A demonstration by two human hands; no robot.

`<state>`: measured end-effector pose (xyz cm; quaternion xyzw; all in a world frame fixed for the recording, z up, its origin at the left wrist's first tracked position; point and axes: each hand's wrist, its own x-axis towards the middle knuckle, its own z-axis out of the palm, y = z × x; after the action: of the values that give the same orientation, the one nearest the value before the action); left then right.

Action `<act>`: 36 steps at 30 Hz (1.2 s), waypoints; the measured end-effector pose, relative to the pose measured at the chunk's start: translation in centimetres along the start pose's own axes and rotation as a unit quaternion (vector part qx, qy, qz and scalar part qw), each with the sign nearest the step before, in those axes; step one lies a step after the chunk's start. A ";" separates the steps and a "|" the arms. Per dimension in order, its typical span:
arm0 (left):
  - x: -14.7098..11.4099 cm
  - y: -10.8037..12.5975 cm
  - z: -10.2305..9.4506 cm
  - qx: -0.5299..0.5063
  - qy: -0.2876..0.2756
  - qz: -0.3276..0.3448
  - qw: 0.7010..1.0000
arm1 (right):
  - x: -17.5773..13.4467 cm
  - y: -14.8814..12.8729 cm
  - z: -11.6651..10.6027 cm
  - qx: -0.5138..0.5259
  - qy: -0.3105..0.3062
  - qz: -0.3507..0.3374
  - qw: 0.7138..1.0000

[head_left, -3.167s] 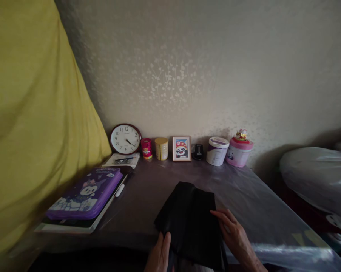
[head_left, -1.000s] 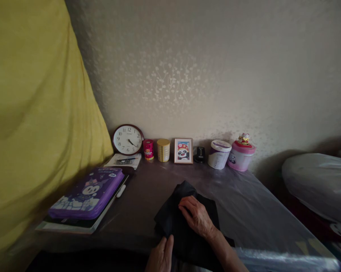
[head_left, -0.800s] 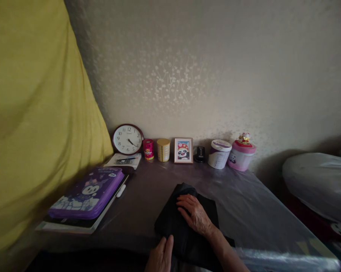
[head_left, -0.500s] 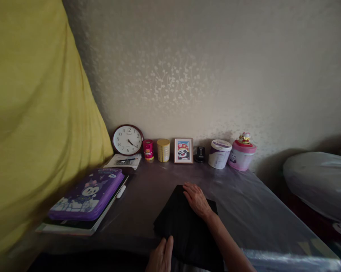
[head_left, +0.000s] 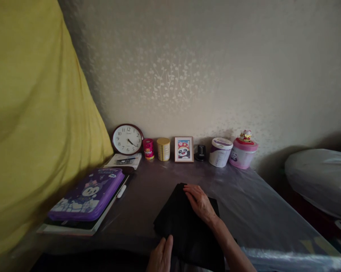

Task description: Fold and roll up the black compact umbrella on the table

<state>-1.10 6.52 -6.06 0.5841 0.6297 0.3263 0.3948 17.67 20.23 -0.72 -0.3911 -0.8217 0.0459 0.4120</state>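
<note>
A folded black cloth (head_left: pixel 184 223) lies on the table in front of me, its far corner pointing away. My right hand (head_left: pixel 200 204) rests on its upper right part, fingers laid forward with the tips at the far edge. The thumb of that hand is hidden. At the near left edge of the cloth is my left hand (head_left: pixel 160 254), fingers straight and touching or very close to the fabric. The bottom of the picture cuts off part of this hand.
On the left, a purple cartoon case (head_left: pixel 88 194) lies on books beside a white pen-like item (head_left: pixel 121 191). Along the wall stand a clock (head_left: pixel 127 139), a pink can (head_left: pixel 148 149), a yellow can (head_left: pixel 163 149), a framed panda picture (head_left: pixel 184 149) and two tubs (head_left: pixel 220 152).
My right hand has shifted slightly to the right and down over the black cloth. A small wrinkle shows at the cloth's far corner. My left hand stays almost in place.
</note>
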 end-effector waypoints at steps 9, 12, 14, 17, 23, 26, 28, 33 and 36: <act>0.7 -2.5 0.2 -0.016 -0.017 -0.006 1.000 | -3.1 -3.8 0.1 0.023 -0.143 -0.024 0.989; -0.1 -1.9 0.4 -0.053 0.021 -0.015 0.998 | -3.1 -3.9 0.3 0.007 -0.156 -0.013 0.988; -0.6 -1.1 0.6 -0.111 0.041 -0.024 0.993 | -3.0 -4.0 0.2 0.003 -0.160 -0.011 0.987; -1.1 -0.2 1.0 -0.146 0.016 -0.009 0.989 | -3.1 -4.0 0.2 -0.002 -0.155 -0.009 0.988; -0.8 -1.0 0.9 -0.017 -0.038 0.150 0.988 | -3.4 -3.8 0.6 -0.008 -0.139 -0.015 0.990; -0.7 -1.3 0.8 0.025 -0.033 0.144 0.989 | -3.5 -3.7 0.4 0.005 -0.118 -0.019 0.993; -0.8 -1.1 0.8 0.029 -0.026 0.149 0.988 | -3.6 -3.3 -0.3 0.015 -0.089 -0.013 0.996; -1.1 -0.5 0.6 0.028 -0.018 0.146 0.989 | -5.1 0.2 -3.8 -0.005 0.017 0.053 0.998; -1.1 -0.7 0.8 0.026 -0.010 0.150 0.988 | -7.5 2.9 -6.0 -0.053 0.053 0.078 0.994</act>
<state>-0.75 5.26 -6.94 0.6854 0.5392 0.3591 0.3324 26.33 15.59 -2.79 -0.4770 -0.7672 0.0133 0.4286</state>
